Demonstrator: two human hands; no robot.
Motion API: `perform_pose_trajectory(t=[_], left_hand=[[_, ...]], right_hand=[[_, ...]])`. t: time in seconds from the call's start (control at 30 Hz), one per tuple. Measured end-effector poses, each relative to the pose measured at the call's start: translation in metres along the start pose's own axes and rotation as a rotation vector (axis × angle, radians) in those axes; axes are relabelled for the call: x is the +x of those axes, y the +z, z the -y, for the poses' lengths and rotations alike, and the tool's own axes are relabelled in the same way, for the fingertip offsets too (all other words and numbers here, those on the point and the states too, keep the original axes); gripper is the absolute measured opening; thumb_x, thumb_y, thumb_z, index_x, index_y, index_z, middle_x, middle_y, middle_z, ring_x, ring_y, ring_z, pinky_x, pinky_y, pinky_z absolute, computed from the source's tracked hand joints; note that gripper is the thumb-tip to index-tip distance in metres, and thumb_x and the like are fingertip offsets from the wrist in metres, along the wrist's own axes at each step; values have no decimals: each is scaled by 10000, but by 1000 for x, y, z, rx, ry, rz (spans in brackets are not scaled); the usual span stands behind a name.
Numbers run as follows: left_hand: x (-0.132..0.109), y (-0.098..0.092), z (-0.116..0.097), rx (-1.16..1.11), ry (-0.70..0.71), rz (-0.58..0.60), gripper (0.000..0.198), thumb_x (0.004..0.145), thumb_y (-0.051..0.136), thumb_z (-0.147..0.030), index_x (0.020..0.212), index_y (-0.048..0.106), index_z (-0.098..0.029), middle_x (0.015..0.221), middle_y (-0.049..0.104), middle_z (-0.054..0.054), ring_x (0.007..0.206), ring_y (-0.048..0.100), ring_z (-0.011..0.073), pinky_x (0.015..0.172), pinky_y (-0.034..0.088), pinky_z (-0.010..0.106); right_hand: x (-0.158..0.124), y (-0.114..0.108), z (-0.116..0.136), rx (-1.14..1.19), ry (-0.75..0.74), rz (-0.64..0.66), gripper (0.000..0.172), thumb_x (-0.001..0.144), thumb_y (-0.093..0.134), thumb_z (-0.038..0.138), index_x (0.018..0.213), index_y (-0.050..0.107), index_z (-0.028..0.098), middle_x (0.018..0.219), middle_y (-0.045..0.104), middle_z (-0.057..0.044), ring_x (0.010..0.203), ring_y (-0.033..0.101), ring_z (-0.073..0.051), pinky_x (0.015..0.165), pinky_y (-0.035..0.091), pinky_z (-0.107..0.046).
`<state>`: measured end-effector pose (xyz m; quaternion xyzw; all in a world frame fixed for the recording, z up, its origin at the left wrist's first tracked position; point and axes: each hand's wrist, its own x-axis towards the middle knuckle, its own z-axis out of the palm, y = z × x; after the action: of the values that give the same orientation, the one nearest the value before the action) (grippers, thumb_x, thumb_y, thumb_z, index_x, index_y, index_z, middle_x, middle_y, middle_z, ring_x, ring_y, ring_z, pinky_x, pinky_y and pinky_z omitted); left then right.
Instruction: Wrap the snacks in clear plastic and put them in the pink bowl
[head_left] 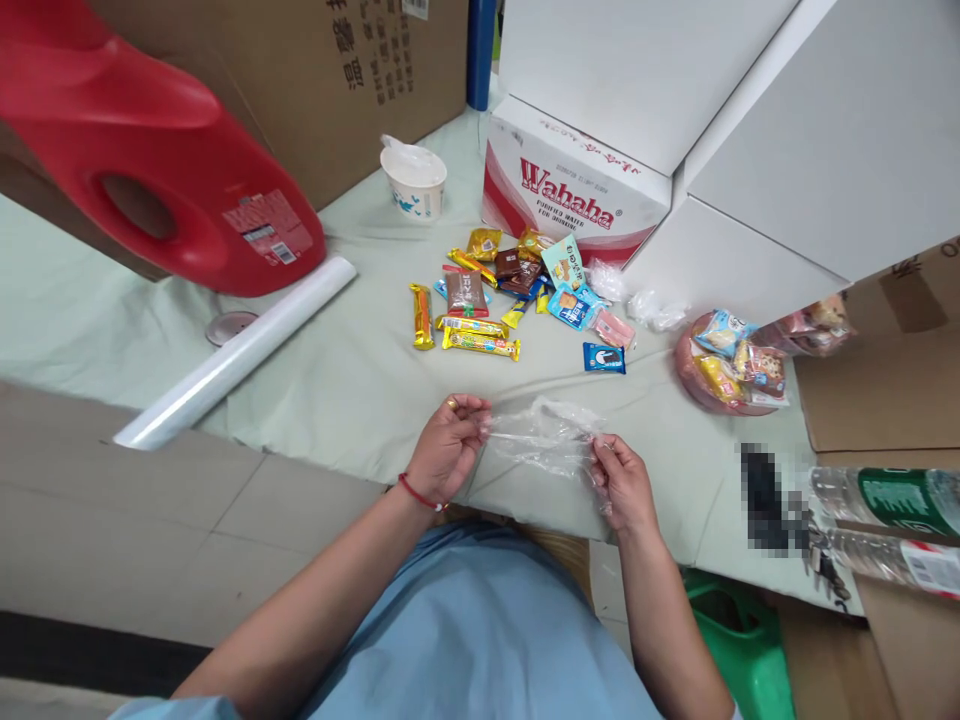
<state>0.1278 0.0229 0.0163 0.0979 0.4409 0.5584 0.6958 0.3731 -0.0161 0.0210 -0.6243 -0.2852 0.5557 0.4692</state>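
Note:
A thin clear plastic bag (544, 435) is stretched between my two hands above the front edge of the cloth-covered table. My left hand (454, 445) pinches its left end, with a ring and a red wrist cord showing. At the opposite end my right hand (621, 480) grips the film between thumb and fingers. Beyond the bag lies a loose pile of wrapped snacks (469, 293): yellow bars (480, 343), brown packets and blue packets. One small dark blue packet (604, 358) lies apart, nearest my right hand. Crumpled clear plastic (656, 310) rests behind it.
A red jug (225, 190) and a white roll (240, 355) occupy the left. Behind stand a paper cup (414, 185) and a Wahaha carton (570, 185). To the right are a pink bowl (686, 375) of snacks, plastic bottles (885, 497) and keys (825, 570).

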Motion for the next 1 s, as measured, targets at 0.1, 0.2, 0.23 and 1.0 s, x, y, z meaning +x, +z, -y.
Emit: perform_pose_trajectory(t=[0.1,0.2,0.23,1.0], left_hand=[[-8,4,-1,-22,1,140,317,521,615,-115,832,627,-174,957,632,42,717,505,103,612,432,233],[-17,9,-1,149,62,281,441,623,651,-252,1060,657,-193,1007,581,49,788,488,141,690,451,283],[-19,11,-1,285,96,309,539,641,694,-296,1170,635,-213,1023,561,42,801,479,147,713,455,292],[-9,13,5,274,-51,298,545,802,656,-654,1055,721,-175,915,743,85,446,265,21,408,133,213]], right_hand=[[0,1,1,6,-24,-6,441,707,833,592,801,659,199,622,497,54,450,316,-47,384,208,-187],[0,3,3,-32,-54,-6,461,743,784,640,825,676,199,597,486,50,459,325,-65,391,221,-201],[0,3,3,-52,-67,-6,472,762,758,660,832,683,198,588,478,49,460,325,-72,394,221,-210],[-14,-44,24,-707,-340,422,598,759,788,632,1256,719,306,1378,619,-105,1283,552,-301,1073,464,-443]])
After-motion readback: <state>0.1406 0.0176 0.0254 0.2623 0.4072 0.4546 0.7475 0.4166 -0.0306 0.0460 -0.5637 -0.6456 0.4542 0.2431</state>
